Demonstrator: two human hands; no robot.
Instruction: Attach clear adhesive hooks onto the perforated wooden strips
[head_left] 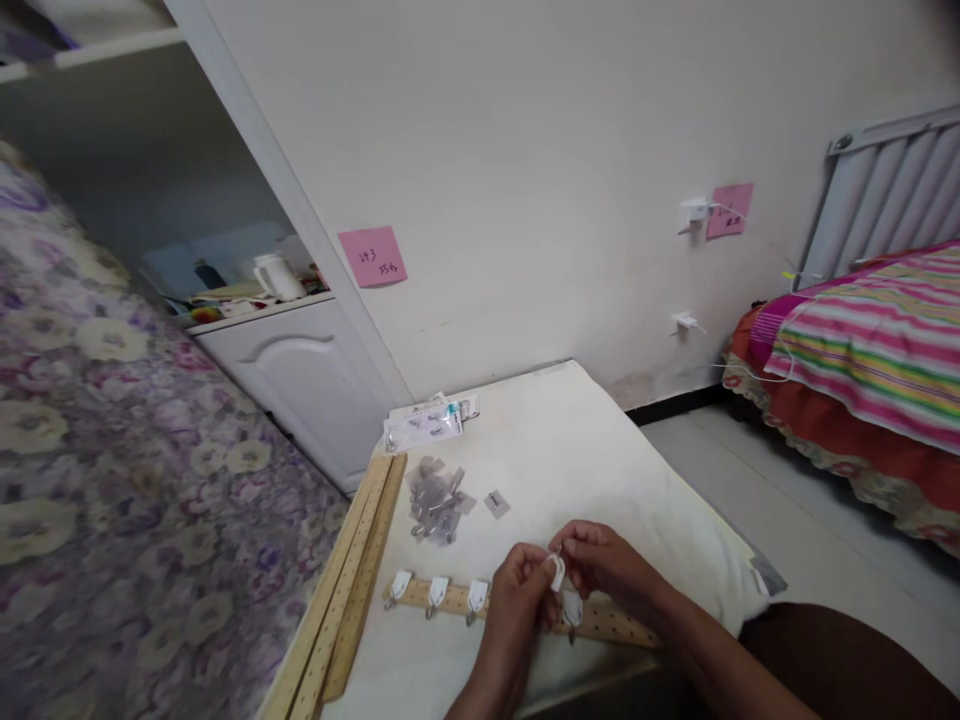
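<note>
My left hand (516,592) is closed around a small white hook (557,573), held above the table. Close against it, my right hand (598,558) pinches at the top of the same hook, where a bit of metal shows. Below my hands lies a perforated wooden strip (454,597), partly hidden by them. Several white hooks sit along this strip, among them a hook (438,592) to the left of my hands and another hook (572,608) under my right hand. Their metal loops point toward me.
A pile of small clear-backed pieces (436,505) lies beyond the strip, with one piece (496,503) apart. More perforated wooden strips (367,560) line the table's left edge. Flat packages (427,425) rest at the back of the cloth-covered table (555,440). A bed (870,350) stands at right.
</note>
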